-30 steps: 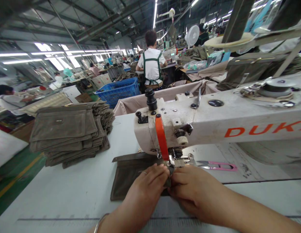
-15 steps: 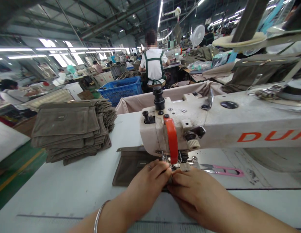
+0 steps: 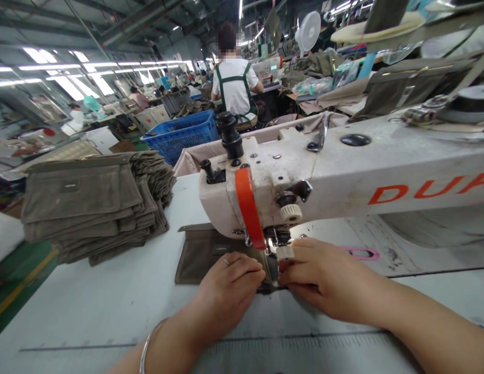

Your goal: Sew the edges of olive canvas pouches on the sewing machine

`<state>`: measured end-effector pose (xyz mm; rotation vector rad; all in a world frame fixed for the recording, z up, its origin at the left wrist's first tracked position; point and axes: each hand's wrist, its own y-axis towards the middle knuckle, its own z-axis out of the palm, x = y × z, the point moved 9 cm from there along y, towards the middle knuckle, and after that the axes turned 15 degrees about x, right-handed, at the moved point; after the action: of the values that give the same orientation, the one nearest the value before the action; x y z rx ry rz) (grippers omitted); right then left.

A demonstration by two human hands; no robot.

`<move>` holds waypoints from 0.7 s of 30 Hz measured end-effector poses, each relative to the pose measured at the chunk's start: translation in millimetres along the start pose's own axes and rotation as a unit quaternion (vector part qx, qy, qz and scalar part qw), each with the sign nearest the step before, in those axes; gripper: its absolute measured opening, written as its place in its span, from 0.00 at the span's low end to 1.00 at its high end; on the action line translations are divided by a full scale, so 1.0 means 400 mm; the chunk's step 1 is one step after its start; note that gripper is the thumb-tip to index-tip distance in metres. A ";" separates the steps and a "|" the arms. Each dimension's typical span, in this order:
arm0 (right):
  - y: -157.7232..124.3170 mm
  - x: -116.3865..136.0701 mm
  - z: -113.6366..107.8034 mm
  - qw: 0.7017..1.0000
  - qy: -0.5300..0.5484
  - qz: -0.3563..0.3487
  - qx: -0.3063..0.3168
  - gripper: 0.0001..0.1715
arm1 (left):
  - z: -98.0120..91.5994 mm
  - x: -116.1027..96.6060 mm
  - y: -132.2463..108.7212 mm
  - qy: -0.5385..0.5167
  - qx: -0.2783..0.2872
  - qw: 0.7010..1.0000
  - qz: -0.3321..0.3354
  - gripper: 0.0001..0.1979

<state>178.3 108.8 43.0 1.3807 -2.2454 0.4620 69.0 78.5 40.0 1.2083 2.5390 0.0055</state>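
Note:
A dark olive-brown fabric panel (image 3: 193,258) with a small label lies flat under the head of a white sewing machine (image 3: 335,176). My left hand (image 3: 232,283) presses on its near right part, fingers bent and held together. Just right of the presser foot, my right hand (image 3: 323,275) pinches the panel's edge between thumb and fingers. A narrow gap separates the two hands, where a strip of the fabric shows below the needle area. The orange guard (image 3: 249,208) hides part of the needle. Behind my right hand, the pink handle of thread snips (image 3: 362,253) shows; the blades are hidden.
A tall stack of similar fabric panels (image 3: 86,202) stands on the table (image 3: 109,306) at the left. Beyond the table are a blue plastic crate (image 3: 183,135) and a seated person (image 3: 234,85) at another machine. A ruler scale (image 3: 304,342) runs along the near edge.
My hands have drawn slightly apart, exposing the fabric between them. My right hand has shifted up beside the foot and now covers the snips' blades. The view has turned a little.

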 end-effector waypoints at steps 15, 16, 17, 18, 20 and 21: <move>-0.096 -0.184 -0.058 0.973 -0.079 0.212 -0.049 0.09 | 0.022 0.038 -0.002 0.038 0.021 0.992 -0.122 0.24; -0.100 -0.188 -0.062 0.971 -0.085 0.217 -0.051 0.09 | 0.023 0.045 -0.002 0.032 0.018 0.991 -0.130 0.24; -0.108 -0.195 -0.067 0.969 -0.085 0.225 -0.055 0.07 | 0.021 0.054 -0.002 0.020 0.012 0.990 -0.142 0.22; -0.120 -0.205 -0.070 0.968 -0.078 0.234 -0.055 0.05 | 0.016 0.063 -0.003 0.005 0.003 0.988 -0.153 0.18; -0.148 -0.231 -0.068 0.967 -0.047 0.245 -0.043 0.04 | 0.006 0.078 -0.002 -0.032 -0.014 0.985 -0.168 0.10; -0.163 -0.244 -0.063 0.968 -0.029 0.247 -0.032 0.06 | 0.002 0.084 -0.001 -0.050 -0.021 0.984 -0.171 0.07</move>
<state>280.2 165.4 13.6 0.7997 -2.6255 0.5058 49.2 103.4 29.6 0.7255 2.6070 -0.0795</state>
